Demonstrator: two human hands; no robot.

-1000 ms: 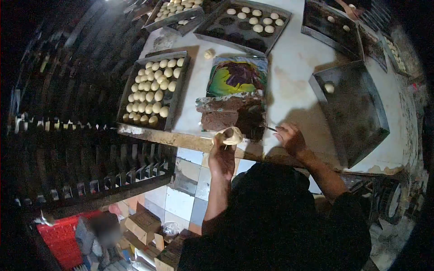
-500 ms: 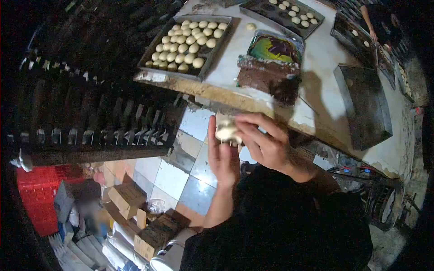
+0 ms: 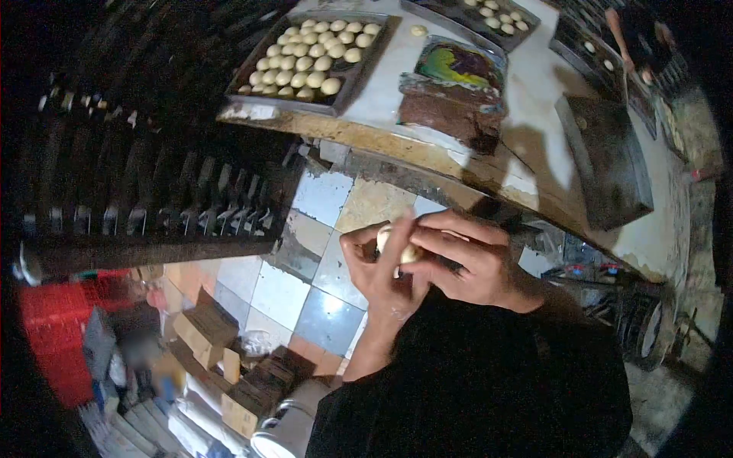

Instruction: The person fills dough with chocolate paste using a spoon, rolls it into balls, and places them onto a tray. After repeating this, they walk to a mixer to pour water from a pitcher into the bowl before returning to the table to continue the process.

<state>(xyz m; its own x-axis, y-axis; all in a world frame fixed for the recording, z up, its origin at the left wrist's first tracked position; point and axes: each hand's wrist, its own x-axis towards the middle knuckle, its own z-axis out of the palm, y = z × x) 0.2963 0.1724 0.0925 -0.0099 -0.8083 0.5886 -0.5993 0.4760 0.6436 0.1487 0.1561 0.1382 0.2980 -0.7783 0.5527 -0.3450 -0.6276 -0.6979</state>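
A small pale piece of dough [image 3: 410, 254] is between my two hands, above the floor just in front of the table edge. My left hand [image 3: 379, 276] curls around it from the left, a finger crossing in front and partly covering it. From the right, my right hand [image 3: 469, 258] closes its fingertips and thumb onto the same piece. On the table, a dark metal tray [image 3: 353, 75] carries rows of round dough balls [image 3: 301, 62]. Beside it lies a brown, moist-looking mass [image 3: 450, 118] on a shiny, coloured wrapper [image 3: 450, 65]. A single dough ball [image 3: 419, 30] sits near the wrapper.
Another tray [image 3: 435, 17] with dough balls stands at the back, and a deep dark tray [image 3: 615, 172] at the right. Another person's arm [image 3: 617, 34] shows at the upper right. Dark racks [image 3: 153, 221], a red crate [image 3: 61, 328] and cardboard boxes [image 3: 205, 332] are at left.
My left hand's fingers were upright and spread beside the dough; now they are curled around it. My right hand has shifted slightly down and right. The view has tilted, so the table appears higher.
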